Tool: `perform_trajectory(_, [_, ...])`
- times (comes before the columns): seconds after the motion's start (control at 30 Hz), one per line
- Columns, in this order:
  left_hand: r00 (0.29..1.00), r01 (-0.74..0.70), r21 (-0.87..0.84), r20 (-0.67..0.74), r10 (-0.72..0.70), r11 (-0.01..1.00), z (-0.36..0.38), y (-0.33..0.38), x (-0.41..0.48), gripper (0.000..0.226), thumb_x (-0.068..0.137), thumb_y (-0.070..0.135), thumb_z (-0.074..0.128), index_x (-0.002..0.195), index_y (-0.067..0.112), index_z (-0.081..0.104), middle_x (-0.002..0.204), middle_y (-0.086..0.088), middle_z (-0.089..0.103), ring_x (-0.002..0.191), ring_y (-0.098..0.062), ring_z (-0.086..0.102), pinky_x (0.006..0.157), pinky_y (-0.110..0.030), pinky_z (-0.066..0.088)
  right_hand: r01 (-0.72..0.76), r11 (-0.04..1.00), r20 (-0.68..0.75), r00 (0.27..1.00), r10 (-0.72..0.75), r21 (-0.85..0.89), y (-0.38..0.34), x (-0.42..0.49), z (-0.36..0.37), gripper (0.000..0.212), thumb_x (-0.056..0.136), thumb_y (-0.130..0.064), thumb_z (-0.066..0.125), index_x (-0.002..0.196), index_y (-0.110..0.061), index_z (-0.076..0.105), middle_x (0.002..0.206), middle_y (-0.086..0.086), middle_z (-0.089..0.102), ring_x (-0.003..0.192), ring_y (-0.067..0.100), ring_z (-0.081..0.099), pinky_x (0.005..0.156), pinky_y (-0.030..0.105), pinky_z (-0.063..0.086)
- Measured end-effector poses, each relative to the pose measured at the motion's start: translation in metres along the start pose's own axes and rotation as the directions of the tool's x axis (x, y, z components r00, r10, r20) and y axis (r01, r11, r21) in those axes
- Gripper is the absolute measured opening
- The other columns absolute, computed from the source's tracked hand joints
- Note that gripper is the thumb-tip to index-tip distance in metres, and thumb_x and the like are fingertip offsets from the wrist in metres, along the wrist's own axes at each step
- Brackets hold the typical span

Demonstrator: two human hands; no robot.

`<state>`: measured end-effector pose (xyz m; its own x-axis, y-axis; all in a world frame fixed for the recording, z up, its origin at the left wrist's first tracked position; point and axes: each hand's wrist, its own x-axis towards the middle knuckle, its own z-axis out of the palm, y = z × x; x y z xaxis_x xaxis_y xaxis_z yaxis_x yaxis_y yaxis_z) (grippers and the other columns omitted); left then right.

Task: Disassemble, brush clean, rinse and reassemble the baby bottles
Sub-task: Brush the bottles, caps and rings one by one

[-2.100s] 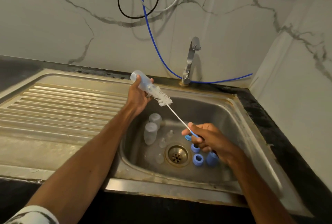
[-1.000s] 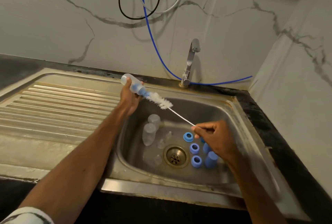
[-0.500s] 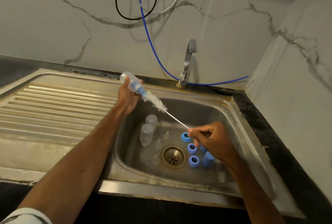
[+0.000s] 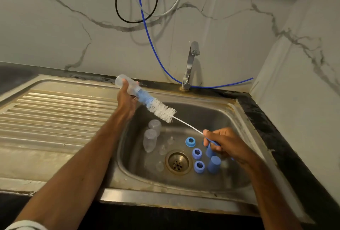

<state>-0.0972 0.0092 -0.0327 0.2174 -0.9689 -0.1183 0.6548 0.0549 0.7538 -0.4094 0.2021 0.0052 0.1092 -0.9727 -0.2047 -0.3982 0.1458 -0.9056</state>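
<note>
While the steel sink [image 4: 165, 198] filled the dark counter [image 4: 276, 146], its ribbed drainboard [image 4: 55, 113] to the left, the left hand [image 4: 127, 103] gripped a clear bottle [image 4: 132, 86] above the basin's back-left corner, fingers curled round its body and its mouth tilted down to the right. The bottle brush [image 4: 161, 110] sat partly in that mouth, most of its white bristles outside. Over the basin's right side the right hand [image 4: 226, 143] pinched the brush's blue handle, fingers curled. On the basin floor lay two clear bottles [image 4: 150, 139] left of the drain [image 4: 177, 162], two blue caps [image 4: 213, 164] and three blue rings [image 4: 190, 141] right of it, and small clear teats [image 4: 162, 149] near it.
</note>
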Motion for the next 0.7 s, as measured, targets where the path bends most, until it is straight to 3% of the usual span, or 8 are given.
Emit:
perform_trajectory(0.07, [0.992,-0.033,-0.144,-0.125,0.015,0.989,-0.007,0.007,0.005,0.050,0.100,0.047,0.060,0.128,0.007,0.052,0.128,-0.018,0.064,0.110,-0.030,0.067,0.090,-0.046,0.060,0.008,0.999,-0.020,1.000,-0.009,-0.045,0.001,-0.002,-0.003,0.045,0.101,-0.039,0.055,0.075,-0.007,0.072,0.054,0.009,0.047,0.045,0.013,0.042,0.050,0.027,0.035])
perform_trajectory(0.13, [0.980,-0.084,-0.167,-0.192,0.051,0.982,-0.011,0.014,0.006,0.044,0.101,0.040,0.060,0.129,0.008,0.049,0.127,-0.017,0.062,0.116,-0.030,0.064,0.084,-0.040,0.061,0.035,0.997,-0.077,0.996,-0.040,-0.063,0.004,-0.004,-0.007,0.043,0.100,-0.037,0.058,0.074,-0.006,0.072,0.053,0.007,0.049,0.046,0.013,0.043,0.052,0.028,0.035])
perform_trajectory(0.2, [0.992,-0.050,-0.075,-0.121,0.040,0.996,-0.007,0.010,0.000,0.046,0.102,0.037,0.060,0.135,0.007,0.048,0.126,-0.017,0.061,0.120,-0.033,0.062,0.083,-0.039,0.060,0.080,0.996,-0.142,0.986,-0.085,-0.036,0.004,-0.003,-0.007,0.040,0.099,-0.038,0.060,0.074,-0.009,0.073,0.055,0.009,0.051,0.051,0.019,0.043,0.052,0.029,0.035])
perform_trajectory(0.27, [0.999,0.012,0.111,0.038,-0.017,0.994,0.005,-0.001,-0.013,0.045,0.102,0.036,0.059,0.135,0.006,0.049,0.131,-0.019,0.059,0.118,-0.034,0.062,0.083,-0.040,0.059,0.105,0.994,-0.165,0.981,-0.100,0.017,-0.001,0.000,-0.003,0.036,0.093,-0.043,0.063,0.074,-0.015,0.076,0.060,0.012,0.055,0.057,0.025,0.046,0.053,0.029,0.039])
perform_trajectory(0.37, [0.948,0.126,0.286,0.248,-0.201,0.950,0.027,-0.021,-0.038,0.051,0.102,0.039,0.056,0.142,0.009,0.048,0.134,-0.019,0.060,0.111,-0.032,0.064,0.085,-0.041,0.059,0.140,0.987,-0.114,0.985,-0.131,0.080,-0.004,0.006,0.006,0.030,0.092,-0.040,0.062,0.082,-0.015,0.075,0.064,0.008,0.060,0.052,0.022,0.045,0.047,0.027,0.037])
perform_trajectory(0.43, [0.896,0.208,0.314,0.319,-0.310,0.926,0.038,-0.033,-0.052,0.051,0.101,0.041,0.056,0.145,0.015,0.048,0.134,-0.016,0.064,0.116,-0.033,0.066,0.095,-0.047,0.057,0.148,0.985,-0.100,0.985,-0.139,0.087,0.000,0.009,0.013,0.024,0.102,-0.025,0.056,0.092,-0.011,0.073,0.064,0.005,0.059,0.049,0.013,0.042,0.045,0.024,0.032])
perform_trajectory(0.5, [0.856,0.257,0.295,0.372,-0.359,0.920,0.046,-0.044,-0.063,0.048,0.101,0.041,0.054,0.143,0.018,0.049,0.133,-0.014,0.067,0.119,-0.035,0.066,0.097,-0.050,0.056,0.148,0.986,-0.098,0.985,-0.141,0.074,0.004,0.010,0.019,0.027,0.106,-0.023,0.049,0.099,-0.013,0.074,0.060,0.000,0.051,0.046,0.006,0.038,0.044,0.020,0.030])
perform_trajectory(0.7, [0.858,0.257,0.202,0.403,-0.319,0.945,0.046,-0.049,-0.064,0.058,0.104,0.056,0.040,0.148,0.019,0.048,0.136,-0.017,0.064,0.111,-0.034,0.068,0.085,-0.047,0.059,0.150,0.964,-0.070,0.988,-0.138,0.218,-0.001,0.020,0.039,0.032,0.106,-0.019,0.046,0.098,-0.003,0.073,0.062,0.005,0.047,0.045,0.007,0.032,0.040,0.018,0.025])
